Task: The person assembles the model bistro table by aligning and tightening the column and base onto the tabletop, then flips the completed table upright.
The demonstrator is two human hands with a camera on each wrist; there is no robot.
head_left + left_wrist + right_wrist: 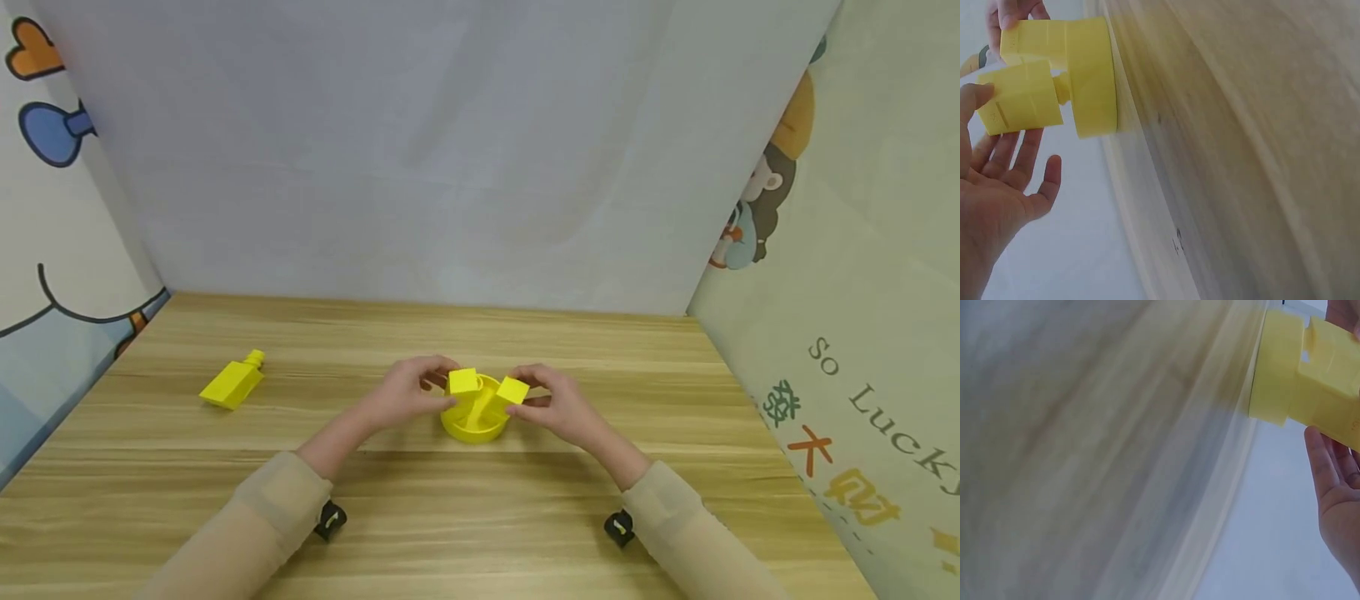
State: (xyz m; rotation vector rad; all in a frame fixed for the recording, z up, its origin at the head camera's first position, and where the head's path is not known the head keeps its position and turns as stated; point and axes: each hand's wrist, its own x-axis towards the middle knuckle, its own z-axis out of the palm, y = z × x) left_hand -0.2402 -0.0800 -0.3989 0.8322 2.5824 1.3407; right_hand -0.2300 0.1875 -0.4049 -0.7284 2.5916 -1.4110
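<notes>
My left hand [408,390] pinches a small square yellow bottle [463,382] between thumb and fingers. This bottle is tipped neck-down at the rim of a round yellow dish [472,434], and its narrow neck shows in the left wrist view. On the dish's other side, my right hand [558,404] grips a second yellow bottle [513,390]. That bottle's lower end sits down inside the dish, so its neck is hidden. A raised yellow divider [476,410] crosses the dish between the two bottles. The dish stands on the wooden table [480,508].
Another yellow bottle [234,383], with a threaded neck, lies on its side at the table's left. A pale cloth [420,150] hangs behind the table. Printed panels [847,333] flank both sides.
</notes>
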